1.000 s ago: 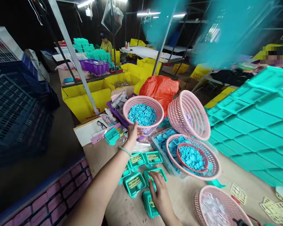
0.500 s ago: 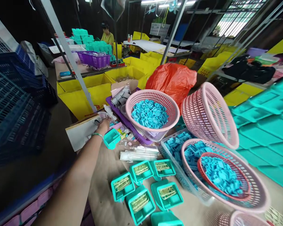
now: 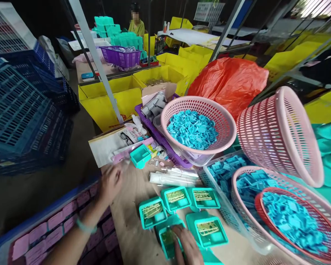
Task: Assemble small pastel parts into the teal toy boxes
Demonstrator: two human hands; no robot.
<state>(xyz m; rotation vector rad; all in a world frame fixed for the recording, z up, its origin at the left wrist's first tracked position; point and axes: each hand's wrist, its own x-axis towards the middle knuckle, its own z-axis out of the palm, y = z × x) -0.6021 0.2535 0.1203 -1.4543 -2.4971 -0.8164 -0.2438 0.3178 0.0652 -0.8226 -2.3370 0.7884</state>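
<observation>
My left hand (image 3: 110, 184), a pale green band on its wrist, is over the table's left edge; its fingers are curled, and what they hold, if anything, is blurred. At the bottom centre my right hand (image 3: 186, 244) reaches into a teal tray (image 3: 165, 254), its fingers bent against the yellowish piece (image 3: 168, 237) inside. Around it stand several teal trays with yellowish slotted pieces, such as the tray (image 3: 153, 212) to its upper left and the tray (image 3: 211, 230) to its right. An empty-looking teal tray (image 3: 140, 156) sits farther back.
Clear plastic bags (image 3: 173, 178) lie mid-table. A pink basket (image 3: 198, 123) of blue round parts stands behind them. Right are a tilted pink basket (image 3: 260, 129) and a red basket (image 3: 295, 217) of blue parts. Glasses (image 3: 126, 138) lie back left. A person (image 3: 137, 25) is far behind.
My left hand has come back from the glasses and bags towards the table's left edge. My right hand has come into view at a front tray. The view has shifted, moving the scene's right side outward.
</observation>
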